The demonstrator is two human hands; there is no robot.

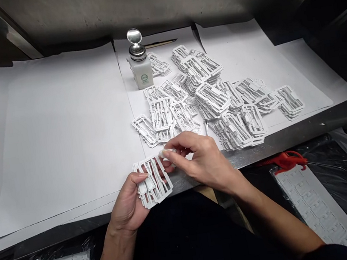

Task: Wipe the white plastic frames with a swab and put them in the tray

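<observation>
My left hand (pixel 129 204) grips a small stack of white plastic part frames (pixel 153 183), thumb on top and fingers beneath. These frames are rectangular, with thin long parts joined inside them. At the upper right corner of the stack, my right hand (pixel 202 160) is closed in a pinch, thumb against fingers. A small whitish piece shows at its fingertips, too small to name. Just beyond my hands, many similar frames lie in a loose heap (pixel 213 93) on white paper.
A white pump bottle (pixel 142 71) with its metal lid raised stands behind the heap, near a thin brush-like tool (pixel 160 43). White paper sheets (pixel 63 133) cover the metal bench. Red-handled scissors (pixel 287 160) and a sheet of small parts (pixel 318 208) lie below at right.
</observation>
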